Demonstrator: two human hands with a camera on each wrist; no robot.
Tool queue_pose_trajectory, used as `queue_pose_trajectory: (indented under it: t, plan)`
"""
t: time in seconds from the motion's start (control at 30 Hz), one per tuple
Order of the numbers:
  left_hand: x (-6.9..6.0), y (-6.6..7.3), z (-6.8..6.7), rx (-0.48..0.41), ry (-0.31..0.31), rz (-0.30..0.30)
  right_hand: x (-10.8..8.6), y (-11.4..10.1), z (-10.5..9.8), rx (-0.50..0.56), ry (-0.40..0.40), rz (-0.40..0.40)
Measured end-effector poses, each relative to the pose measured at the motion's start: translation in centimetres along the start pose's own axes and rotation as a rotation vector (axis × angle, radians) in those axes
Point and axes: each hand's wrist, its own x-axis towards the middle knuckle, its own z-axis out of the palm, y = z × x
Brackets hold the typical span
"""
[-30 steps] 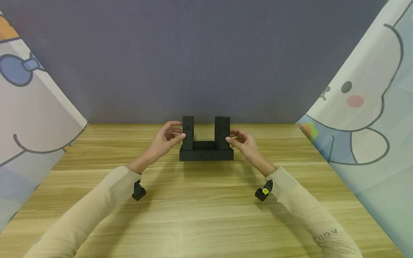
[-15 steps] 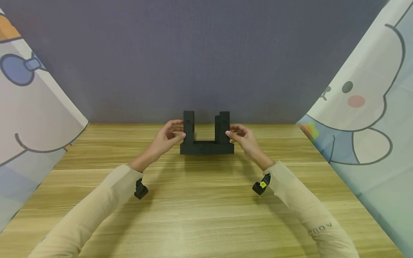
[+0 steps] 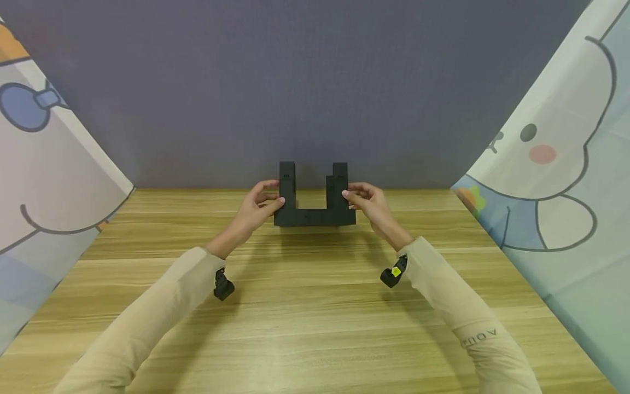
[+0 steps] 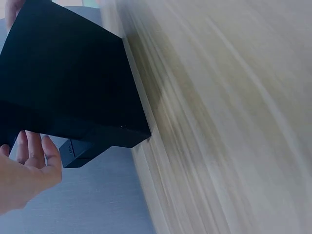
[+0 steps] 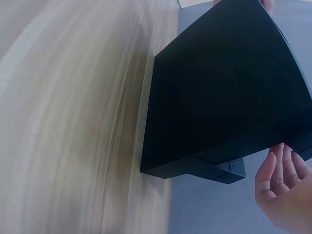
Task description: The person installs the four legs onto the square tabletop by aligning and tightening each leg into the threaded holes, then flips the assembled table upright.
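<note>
In the head view, a black U-shaped piece [image 3: 315,218] with a flat base and two posts is at the table's far side; its exact kind cannot be told. My left hand [image 3: 248,213] pinches the left post [image 3: 287,186], thumb in front and fingers at the outer side. On the other side my right hand [image 3: 371,209] grips the right post [image 3: 338,189] in the same way. Both wrist views show a broad dark face of the base [image 4: 68,73] tilted up from the wood, with its far edge close to or touching the table.
The wood-grain table [image 3: 315,306] spreads in front of the piece. Behind it rises a grey panel [image 3: 305,93]. Cloths with cartoon figures hang at the left [image 3: 54,158] and right [image 3: 551,142].
The black piece has tipped backward, its front edge rising away from me. Both hands have moved slightly up and forward with it, keeping their hold on the posts.
</note>
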Motion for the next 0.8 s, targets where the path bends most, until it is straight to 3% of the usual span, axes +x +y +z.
queue_pose_trajectory:
  t: [0.3, 0.8]
  plan:
    - [0.9, 0.2, 0.1, -0.013, 0.037, -0.032, 0.5, 0.1, -0.2, -0.05, -0.005, -0.037]
    - [1.5, 0.7, 0.1, -0.02, 0.071, -0.05, -0.7, 0.2, -1.3, -0.063, -0.127, -0.172]
